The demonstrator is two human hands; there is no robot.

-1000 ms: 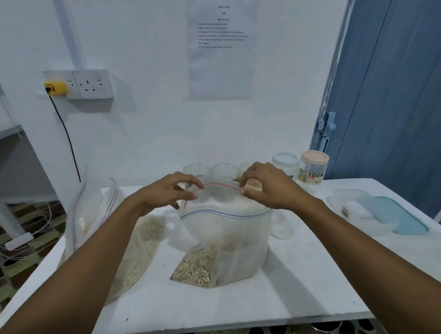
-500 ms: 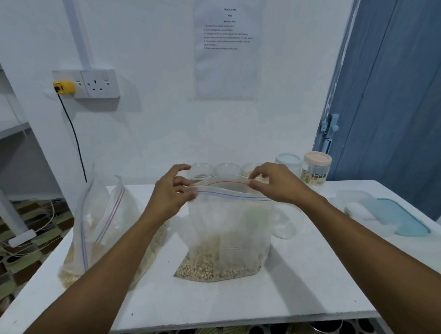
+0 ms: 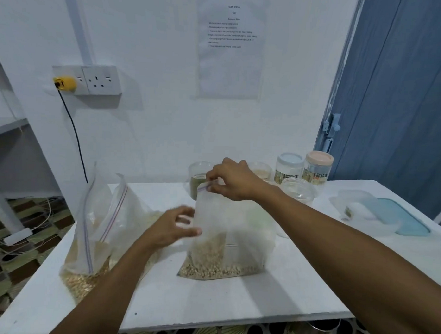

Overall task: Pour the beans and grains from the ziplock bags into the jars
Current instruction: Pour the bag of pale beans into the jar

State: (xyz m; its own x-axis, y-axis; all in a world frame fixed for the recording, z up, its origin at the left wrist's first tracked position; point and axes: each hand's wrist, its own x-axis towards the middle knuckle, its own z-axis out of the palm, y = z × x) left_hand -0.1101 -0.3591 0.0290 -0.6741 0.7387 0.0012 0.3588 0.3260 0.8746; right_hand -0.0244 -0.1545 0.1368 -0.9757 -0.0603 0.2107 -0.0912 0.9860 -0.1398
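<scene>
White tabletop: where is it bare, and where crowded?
Bare: the near strip of the white tabletop in front of the clear ziplock bag of beans, and the patch between that bag and the clear plastic tub at the right. Crowded: the back row of plastic jars and the left corner with two more grain bags.

The left hand (image 3: 173, 227) is motion-blurred; the wall sheet (image 3: 229, 67) carries unreadably small print.
</scene>
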